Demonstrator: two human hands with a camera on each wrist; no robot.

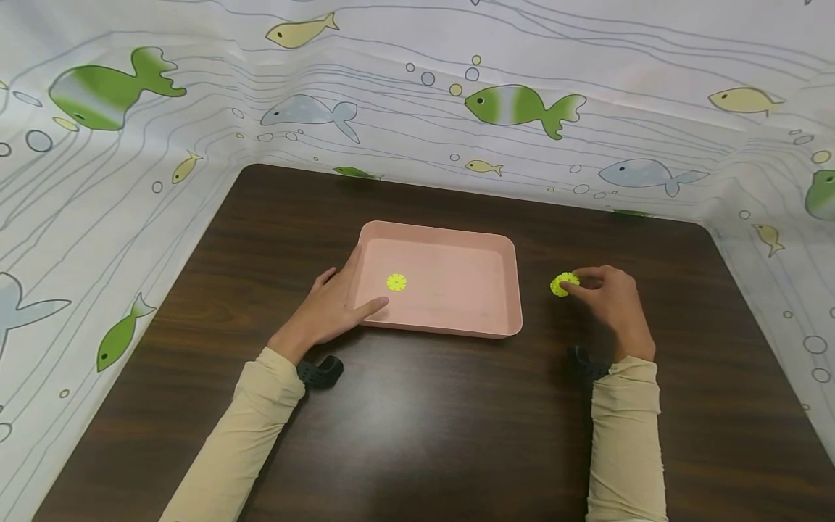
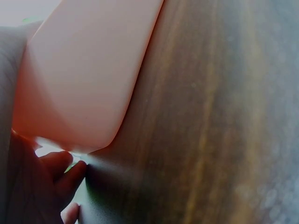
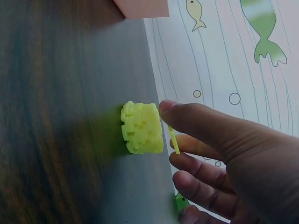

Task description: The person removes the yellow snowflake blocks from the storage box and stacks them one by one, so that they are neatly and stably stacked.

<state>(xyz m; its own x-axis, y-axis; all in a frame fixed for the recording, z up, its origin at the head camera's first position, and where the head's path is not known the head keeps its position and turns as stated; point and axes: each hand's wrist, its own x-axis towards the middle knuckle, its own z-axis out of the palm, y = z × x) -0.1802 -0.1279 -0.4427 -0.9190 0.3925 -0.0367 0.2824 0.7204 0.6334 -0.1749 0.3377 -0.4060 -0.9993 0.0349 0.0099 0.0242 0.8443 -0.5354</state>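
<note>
A shallow pink tray [image 1: 440,279] lies on the dark table, with one yellow notched disc [image 1: 396,282] flat on its floor near the left side. My left hand [image 1: 331,304] holds the tray's left end, thumb over the near rim and fingers along the outer wall. In the left wrist view the tray's outer wall [image 2: 88,79] fills the upper left. To the right of the tray, my right hand [image 1: 609,293] pinches a single yellow disc [image 3: 174,140] between thumb and fingers. Just below that disc stands a short stack of yellow discs [image 3: 142,128] on the table.
The dark wood-grain table [image 1: 430,420] carries the tray and the stack. A white sheet with printed fish [image 1: 417,72] rises along the table's back and both sides. Dark wrist straps [image 1: 321,372] show below both hands.
</note>
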